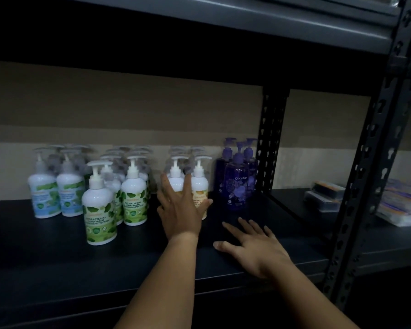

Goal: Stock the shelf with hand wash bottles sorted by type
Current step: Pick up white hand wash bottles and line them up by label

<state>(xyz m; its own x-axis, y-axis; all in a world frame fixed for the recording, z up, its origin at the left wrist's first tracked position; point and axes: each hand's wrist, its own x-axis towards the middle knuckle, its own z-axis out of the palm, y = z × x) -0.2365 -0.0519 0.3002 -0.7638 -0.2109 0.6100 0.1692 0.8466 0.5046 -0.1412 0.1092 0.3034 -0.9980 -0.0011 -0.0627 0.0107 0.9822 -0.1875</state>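
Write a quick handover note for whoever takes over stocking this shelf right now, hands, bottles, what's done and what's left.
Left hand: fingers spread against the front orange-label bottles, pressing, not gripping.
Right hand: flat on the shelf, holding nothing.
Done: blue-label bottles far left, green-label bottles next, orange, then purple bottles by the post.
Left: one green bottle stands forward of its group; push it back and straighten the orange rows.
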